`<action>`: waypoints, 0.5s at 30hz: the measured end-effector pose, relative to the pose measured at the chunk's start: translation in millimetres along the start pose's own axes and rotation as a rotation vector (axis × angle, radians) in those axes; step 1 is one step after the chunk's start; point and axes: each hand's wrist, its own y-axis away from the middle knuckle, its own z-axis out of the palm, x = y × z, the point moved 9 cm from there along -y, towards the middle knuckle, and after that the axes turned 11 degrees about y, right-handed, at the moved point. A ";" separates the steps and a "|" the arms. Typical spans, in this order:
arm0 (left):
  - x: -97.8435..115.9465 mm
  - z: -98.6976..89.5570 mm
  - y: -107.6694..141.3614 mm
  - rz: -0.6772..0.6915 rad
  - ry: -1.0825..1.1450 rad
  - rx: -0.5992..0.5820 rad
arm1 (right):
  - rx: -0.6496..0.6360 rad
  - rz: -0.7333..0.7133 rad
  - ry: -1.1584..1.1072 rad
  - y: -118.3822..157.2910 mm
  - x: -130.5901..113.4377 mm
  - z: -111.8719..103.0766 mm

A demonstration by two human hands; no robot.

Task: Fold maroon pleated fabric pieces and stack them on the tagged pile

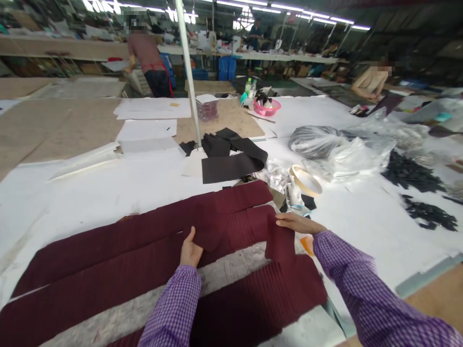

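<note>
Overlapping maroon fabric pieces (pixel 108 241) lie in long rows across the table in front of me. My right hand (pixel 294 221) pinches the upper edge of one maroon fabric piece (pixel 280 241), which hangs down over the end of the nearer row (pixel 253 299). Around the edge of another maroon fabric piece (pixel 208 229), my left hand (pixel 191 249) is closed, its thumb on top and the other fingers mostly hidden. That piece is over the middle rows. Both sleeves are purple checked cloth.
Black fabric strips (pixel 231 166) lie beyond the rows, beside a white pole (pixel 188 72). A tape roll (pixel 306 180), plastic bags (pixel 336 149) and black scrap piles (pixel 412 171) are to the right. Farther back are a pink basket (pixel 267 109) and several people.
</note>
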 end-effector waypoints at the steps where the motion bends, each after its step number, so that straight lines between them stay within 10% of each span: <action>1: 4.2 -6.0 -8.7 0.049 -0.031 -0.012 | -0.030 0.010 0.059 -12.1 14.0 -6.3; 7: 8.3 -23.9 -24.1 0.115 -0.073 -0.088 | -0.029 0.049 0.302 -82.8 57.0 -17.6; 15: 3.4 -22.0 -29.9 -0.026 0.102 -0.153 | -0.020 0.080 0.426 -104.8 52.2 -15.7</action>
